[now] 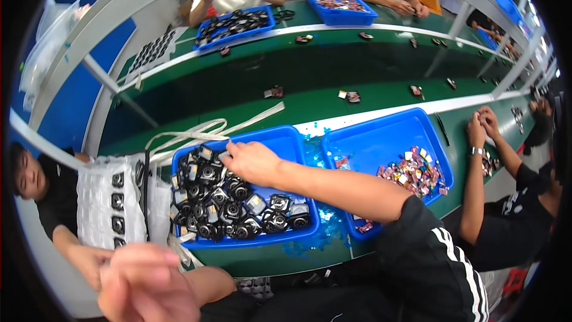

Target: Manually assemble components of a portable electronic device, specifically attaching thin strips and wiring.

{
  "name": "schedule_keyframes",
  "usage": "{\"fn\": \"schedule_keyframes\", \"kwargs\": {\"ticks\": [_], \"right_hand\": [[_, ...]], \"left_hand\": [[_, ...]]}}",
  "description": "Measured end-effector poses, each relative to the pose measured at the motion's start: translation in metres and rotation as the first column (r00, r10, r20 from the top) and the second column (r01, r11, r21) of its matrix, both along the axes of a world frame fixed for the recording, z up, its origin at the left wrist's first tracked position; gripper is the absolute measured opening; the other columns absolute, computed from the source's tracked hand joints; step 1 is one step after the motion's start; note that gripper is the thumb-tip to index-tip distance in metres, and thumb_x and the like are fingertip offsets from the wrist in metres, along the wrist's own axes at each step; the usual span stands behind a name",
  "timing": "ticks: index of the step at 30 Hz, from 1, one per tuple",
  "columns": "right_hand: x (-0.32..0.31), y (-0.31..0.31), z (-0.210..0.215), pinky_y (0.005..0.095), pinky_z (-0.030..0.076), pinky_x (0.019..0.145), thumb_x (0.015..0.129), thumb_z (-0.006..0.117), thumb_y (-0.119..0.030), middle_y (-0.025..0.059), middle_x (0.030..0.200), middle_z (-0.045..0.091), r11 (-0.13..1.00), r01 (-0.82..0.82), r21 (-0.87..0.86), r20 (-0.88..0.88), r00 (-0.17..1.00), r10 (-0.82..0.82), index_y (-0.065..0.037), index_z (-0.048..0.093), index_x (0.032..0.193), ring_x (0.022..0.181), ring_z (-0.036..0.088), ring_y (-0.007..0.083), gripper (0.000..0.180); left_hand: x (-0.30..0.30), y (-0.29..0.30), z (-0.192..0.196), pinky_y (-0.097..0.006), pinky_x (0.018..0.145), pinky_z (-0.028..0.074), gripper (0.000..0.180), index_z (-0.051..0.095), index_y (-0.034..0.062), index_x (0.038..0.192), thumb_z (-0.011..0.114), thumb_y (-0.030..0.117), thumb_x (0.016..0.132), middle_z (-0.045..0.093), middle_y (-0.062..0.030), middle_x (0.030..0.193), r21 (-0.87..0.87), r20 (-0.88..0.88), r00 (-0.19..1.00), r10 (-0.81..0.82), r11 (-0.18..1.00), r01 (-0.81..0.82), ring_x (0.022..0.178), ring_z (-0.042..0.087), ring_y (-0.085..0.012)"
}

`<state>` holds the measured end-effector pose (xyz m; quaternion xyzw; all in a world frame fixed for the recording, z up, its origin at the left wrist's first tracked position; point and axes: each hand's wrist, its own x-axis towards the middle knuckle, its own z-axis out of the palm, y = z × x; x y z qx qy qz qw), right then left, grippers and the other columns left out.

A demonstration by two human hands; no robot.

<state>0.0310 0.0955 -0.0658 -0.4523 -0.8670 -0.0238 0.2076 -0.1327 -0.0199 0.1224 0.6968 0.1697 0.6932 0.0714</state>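
A blue tray [307,194] holds a heap of small black plastic housings [208,203], many with a round ringed face and some with a clear or silvery square window. Over the heap's far edge is my right hand [253,161], palm down. Its fingertips are pinched on one of these housings, mostly hidden by the fingers. My left hand [149,283] is raised close to the camera at the lower left, its fingers bent but blurred. Whether it holds anything is not visible. Beyond it stands a stack of white moulded trays [98,203] with black housings in a column of pockets.
A second blue tray [387,122] at the right holds small red circuit parts [411,173]. White straps [208,128] lie behind the first tray. Parts sit spaced along the dark green belt [232,80]. A person [47,197] is at the left; others work across and at the right.
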Motion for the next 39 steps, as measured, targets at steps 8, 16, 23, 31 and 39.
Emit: {"fn": "schedule_keyframes", "kwargs": {"ticks": [8,16,23,31,39], "right_hand": [[0.071,-0.074,0.098,0.033,0.051,0.059,0.072,0.064,-0.014,0.0048,0.088,0.058,0.885,-0.062,0.461,-0.145,0.979,0.144,-0.009,0.063,0.081,0.075,0.06,0.0202,0.011],[0.149,-0.117,0.101,0.0246,0.052,0.073,0.083,0.071,-0.004,0.0044,0.095,0.062,0.943,0.028,-0.331,-0.903,0.28,-0.325,-0.005,0.056,0.114,0.087,0.062,0.0098,0.034],[0.196,-0.128,0.026,0.0325,0.054,0.069,0.084,0.07,-0.014,0.014,0.077,0.07,0.717,0.329,-0.615,-0.329,0.719,-0.612,0.002,0.07,0.091,0.073,0.069,0.0208,0.017],[0.178,-0.144,0.067,0.0301,0.054,0.071,0.084,0.068,-0.004,0.0127,0.083,0.069,0.846,0.411,-0.34,-0.523,0.665,-0.533,0.003,0.068,0.092,0.076,0.068,0.0191,0.011],[0.149,-0.167,0.103,0.0253,0.052,0.071,0.086,0.069,-0.001,0.0052,0.084,0.064,0.893,0.132,-0.431,-0.744,0.507,-0.435,0.002,0.061,0.091,0.077,0.062,0.0103,0.01]], "left_hand": [[0.048,0.092,-0.067,-0.032,0.08,0.05,0.039,0.054,0.0016,0.13,0.053,0.025,0.099,0.065,-0.0098,0.103,-0.619,-0.583,0.686,-0.436,0.785,-0.028,0.089,0.062,-0.02],[0.086,0.072,-0.075,-0.02,0.045,0.042,0.026,0.057,-0.0025,0.116,0.051,0.017,0.1,0.058,-0.0033,0.074,-0.9,0.329,0.456,-0.827,-0.128,0.416,0.053,0.057,-0.0097],[0.116,0.07,-0.109,-0.028,0.071,0.059,0.023,0.057,-0.0013,0.114,0.055,0.015,0.098,0.069,-0.0177,0.101,-0.822,0.521,0.636,-0.57,-0.132,0.555,0.084,0.071,-0.022],[0.124,0.061,-0.12,-0.029,0.075,0.058,0.038,0.047,0.0023,0.135,0.052,0.006,0.097,0.063,-0.0176,0.111,-0.832,0.491,0.654,-0.576,-0.086,0.549,0.085,0.07,-0.022],[0.127,0.044,-0.123,-0.025,0.072,0.05,0.027,0.071,0.0056,0.11,0.074,0.015,0.085,0.06,-0.0085,0.102,-0.851,0.056,0.632,-0.773,0.294,0.435,0.087,0.061,-0.0127]]}}
